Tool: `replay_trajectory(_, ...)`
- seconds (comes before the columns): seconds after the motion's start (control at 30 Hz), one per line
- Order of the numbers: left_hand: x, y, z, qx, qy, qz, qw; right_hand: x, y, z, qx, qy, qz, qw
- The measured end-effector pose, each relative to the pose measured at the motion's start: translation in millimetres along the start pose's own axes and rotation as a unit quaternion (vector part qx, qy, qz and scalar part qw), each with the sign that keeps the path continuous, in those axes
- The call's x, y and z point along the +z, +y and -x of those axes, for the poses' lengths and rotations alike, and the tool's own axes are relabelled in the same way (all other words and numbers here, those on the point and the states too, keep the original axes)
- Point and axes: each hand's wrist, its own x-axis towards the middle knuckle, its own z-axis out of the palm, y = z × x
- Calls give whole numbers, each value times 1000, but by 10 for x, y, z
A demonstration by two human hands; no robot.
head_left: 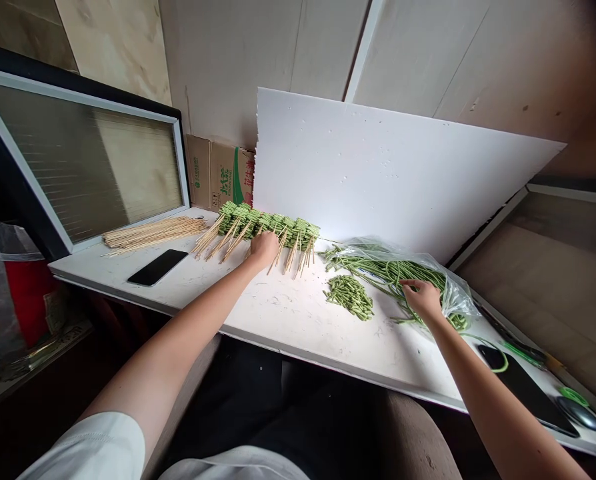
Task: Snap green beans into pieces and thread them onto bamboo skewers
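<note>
My left hand (265, 249) is closed at the row of skewered cut green beans (241, 219), among their bare stick ends. Its fingertips are turned away, so what they hold is hidden. On the right, my right hand (423, 298) pinches at the long green beans (398, 270), thumb and forefinger tips close together on a strand. The long beans lie partly inside a clear plastic bag (461, 293). Between my hands is a small heap of short cut bean pieces (351, 297) on the white table (288, 320).
Bare bamboo skewers (153, 231) lie at the left, behind a black phone (158, 267). A cardboard box (221, 170) and a white board (378, 173) stand at the back. At the right are a dark flat device (528, 390) and a computer mouse (578, 412).
</note>
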Motion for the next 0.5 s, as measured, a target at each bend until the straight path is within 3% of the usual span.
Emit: replay_trajectory(0.5, -64, -282, 4, -6, 113, -1, 994, 5, -12, 35, 25, -28, 20, 999)
